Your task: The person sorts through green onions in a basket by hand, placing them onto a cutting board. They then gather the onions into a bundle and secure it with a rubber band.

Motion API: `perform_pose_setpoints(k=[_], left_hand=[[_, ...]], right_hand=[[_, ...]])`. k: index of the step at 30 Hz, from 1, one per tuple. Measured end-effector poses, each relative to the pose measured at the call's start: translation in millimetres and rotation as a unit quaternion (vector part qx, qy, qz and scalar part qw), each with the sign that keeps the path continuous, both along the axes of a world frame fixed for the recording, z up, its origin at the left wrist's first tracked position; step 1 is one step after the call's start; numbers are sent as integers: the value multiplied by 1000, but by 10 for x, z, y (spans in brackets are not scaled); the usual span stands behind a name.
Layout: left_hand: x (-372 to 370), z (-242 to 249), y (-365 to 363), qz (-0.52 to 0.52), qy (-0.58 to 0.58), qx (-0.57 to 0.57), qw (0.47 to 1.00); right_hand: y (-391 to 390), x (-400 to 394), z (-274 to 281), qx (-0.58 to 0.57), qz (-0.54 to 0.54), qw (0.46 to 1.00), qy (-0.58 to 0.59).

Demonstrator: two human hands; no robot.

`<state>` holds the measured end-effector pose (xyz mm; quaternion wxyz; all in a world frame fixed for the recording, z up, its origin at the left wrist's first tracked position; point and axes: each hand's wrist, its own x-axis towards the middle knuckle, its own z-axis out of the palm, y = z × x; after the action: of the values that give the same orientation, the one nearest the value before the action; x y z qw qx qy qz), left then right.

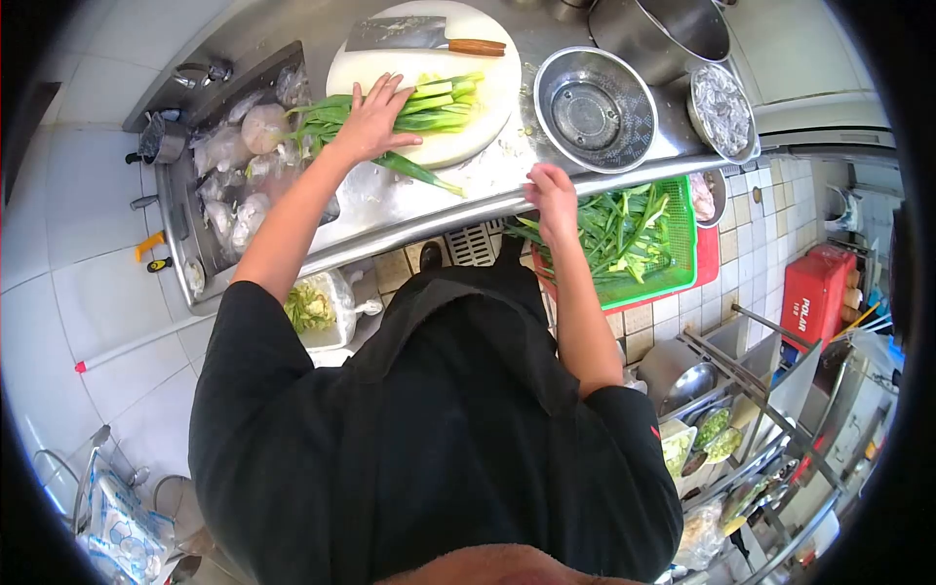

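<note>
My left hand (375,119) lies with spread fingers on a bunch of leeks (434,105), pressing it against the round white cutting board (497,73). Their pale cut ends point right, and one green leaf hangs over the board's front edge. Behind them on the board rests a cleaver (400,33) with a wooden handle. My right hand (553,200) is at the counter's front edge with its fingers curled in; whatever they may hold is hidden. Just below and right of it, a green basket (690,229) holds more long green leaves (624,229).
A perforated metal colander (637,73) stands right of the board, near a large pot (624,39) and a bowl of clear plastic (721,112). Left is a sink (175,190) with bagged items. Below the counter, a white container (341,312) holds vegetable scraps.
</note>
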<state>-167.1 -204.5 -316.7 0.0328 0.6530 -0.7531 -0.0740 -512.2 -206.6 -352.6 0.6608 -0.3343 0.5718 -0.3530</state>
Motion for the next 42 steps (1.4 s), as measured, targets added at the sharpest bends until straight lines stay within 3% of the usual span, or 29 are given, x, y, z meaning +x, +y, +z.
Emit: perform_pose_setpoints(k=[2, 3, 4, 7, 11, 14, 15, 18, 19, 22, 23, 24, 26, 29, 30, 33, 37, 40, 42], left_hand=[[-58, -137, 25, 18, 21, -30, 999], [-69, -220, 26, 26, 28, -40, 998], [-72, -274, 45, 34, 34, -47, 998], [-56, -347, 34, 31, 43, -35, 998], [-6, -177, 135, -26, 151, -127, 980], [-42, -12, 407, -190, 98, -128, 969], [1, -106, 495, -231, 48, -44, 971], [162, -334, 426, -213, -65, -8, 975], [165, -323, 354, -195, -15, -94, 976], [88, -358, 424, -312, 66, -163, 934], [17, -392, 577, -311, 107, -174, 928], [-58, -427, 656, -327, 156, -92, 928], [-188, -612, 839, -242, 178, 12, 954], [-475, -822, 983, -135, 111, -141, 974], [-529, -871, 1016, -97, 142, -95, 980], [-575, -777, 961, -99, 150, -136, 974], [-470, -400, 988, -80, 161, -167, 969], [-403, -158, 971, -70, 181, -162, 968], [-378, -46, 940, -65, 184, -149, 969]], right_hand=[[-176, 260, 150, -129, 110, 975, 141], [-245, 450, 203, -262, 117, 944, 166], [-291, 625, 219, -387, 122, 895, 187], [-519, 930, 82, -539, 183, 733, 371], [-743, 913, -19, -494, 228, 756, 364], [-803, 877, 41, -470, 256, 772, 344], [-831, 891, 63, -463, 259, 773, 348], [-838, 902, 113, -452, 274, 770, 357], [-830, 908, 135, -454, 270, 770, 357], [-604, 852, 180, -475, 264, 755, 367], [-554, 859, 225, -492, 261, 744, 370], [-465, 852, 245, -509, 263, 738, 356], [-187, 823, 245, -539, 267, 730, 325], [133, 788, 39, -449, 368, 730, 361], [177, 797, -63, -439, 383, 723, 372], [267, 803, -241, -407, 452, 676, 415], [357, 853, -52, -428, 429, 705, 369], [348, 911, 191, -371, 428, 778, 272], [298, 982, 348, -371, 426, 785, 255]])
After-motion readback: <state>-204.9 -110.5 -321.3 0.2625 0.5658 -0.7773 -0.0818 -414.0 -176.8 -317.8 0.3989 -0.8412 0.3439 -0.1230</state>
